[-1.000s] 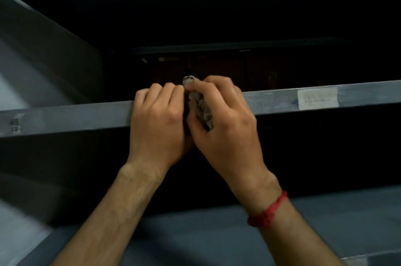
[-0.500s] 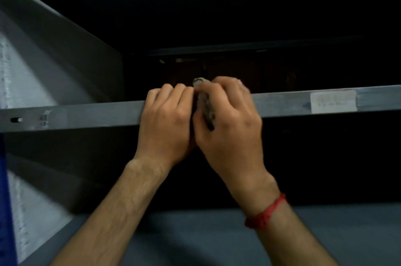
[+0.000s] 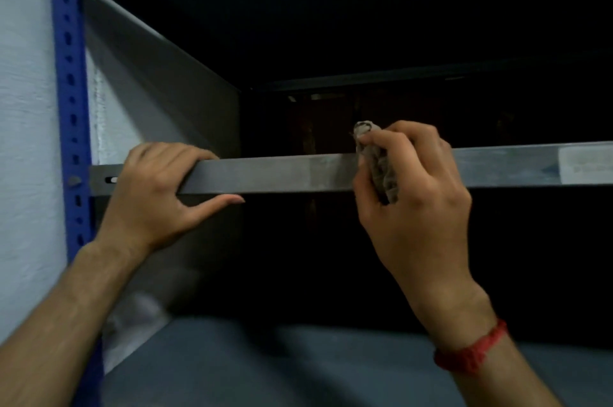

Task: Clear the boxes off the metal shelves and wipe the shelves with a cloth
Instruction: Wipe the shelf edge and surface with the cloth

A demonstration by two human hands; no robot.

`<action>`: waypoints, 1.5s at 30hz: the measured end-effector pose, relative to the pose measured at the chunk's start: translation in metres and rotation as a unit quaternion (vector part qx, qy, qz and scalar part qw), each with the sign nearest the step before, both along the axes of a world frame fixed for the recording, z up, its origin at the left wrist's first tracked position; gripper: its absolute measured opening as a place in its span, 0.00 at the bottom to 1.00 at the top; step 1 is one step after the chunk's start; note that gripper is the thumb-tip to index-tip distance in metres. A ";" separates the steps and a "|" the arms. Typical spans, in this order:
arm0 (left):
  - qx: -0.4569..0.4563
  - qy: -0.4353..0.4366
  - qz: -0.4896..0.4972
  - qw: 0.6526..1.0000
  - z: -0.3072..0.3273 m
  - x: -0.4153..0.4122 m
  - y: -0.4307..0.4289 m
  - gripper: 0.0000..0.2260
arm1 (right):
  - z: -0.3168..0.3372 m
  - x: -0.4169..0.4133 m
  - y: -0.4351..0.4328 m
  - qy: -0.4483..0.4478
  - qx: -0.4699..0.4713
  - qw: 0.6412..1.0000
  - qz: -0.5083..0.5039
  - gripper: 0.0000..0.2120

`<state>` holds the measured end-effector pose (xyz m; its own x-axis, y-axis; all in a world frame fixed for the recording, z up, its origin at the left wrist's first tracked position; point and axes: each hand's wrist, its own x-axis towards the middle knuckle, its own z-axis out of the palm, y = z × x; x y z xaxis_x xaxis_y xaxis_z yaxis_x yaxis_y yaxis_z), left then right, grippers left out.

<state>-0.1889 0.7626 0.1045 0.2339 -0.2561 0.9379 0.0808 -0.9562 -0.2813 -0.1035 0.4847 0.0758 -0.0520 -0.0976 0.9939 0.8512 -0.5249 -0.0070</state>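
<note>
One head-worn view, close up, facing forward, level with the metal shelf edge (image 3: 282, 174) crossing mid-frame

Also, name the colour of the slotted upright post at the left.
Blue upright post, clearest in the head view.

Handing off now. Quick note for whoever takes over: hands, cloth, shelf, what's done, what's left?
Left hand grips the front lip of the metal shelf, beside the blue upright.
Right hand holds the bunched cloth against that lip, further right.
Done: no boxes show, though the shelf's depth is too dark to judge.
Left: wipe along the lip and the shelf surfaces.
</note>
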 end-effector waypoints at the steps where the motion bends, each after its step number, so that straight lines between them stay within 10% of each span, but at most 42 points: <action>1: -0.004 0.001 -0.012 1.000 -0.001 0.001 0.003 0.31 | 0.000 -0.001 0.001 0.002 0.011 1.000 -0.004 0.13; 10: 0.009 -0.032 -0.025 0.999 -0.003 0.010 0.008 0.30 | -0.003 -0.035 0.100 0.006 0.005 0.999 0.036 0.15; 15: 0.003 -0.034 -0.020 0.999 -0.004 0.012 0.015 0.10 | 0.003 -0.053 0.169 0.012 -0.053 0.997 0.056 0.14; 24: -0.020 -0.028 -0.063 0.997 -0.004 0.013 0.018 0.32 | -0.002 -0.035 0.099 0.043 0.037 0.996 -0.074 0.13; 35: -0.025 -0.008 -0.086 0.996 -0.003 0.009 0.022 0.15 | 0.004 -0.065 0.187 0.040 -0.029 0.999 0.016 0.14; 45: -0.005 -0.008 -0.073 0.997 -0.001 0.009 0.017 0.30 | 0.006 -0.045 0.114 0.061 0.093 0.992 -0.061 0.15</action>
<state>-0.1802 0.7793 0.1038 0.1799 -0.2775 0.9437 -0.0545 -0.9607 -0.2721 -0.1480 0.5982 0.0815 0.0450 -0.2797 0.9590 0.7687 -0.6035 -0.2120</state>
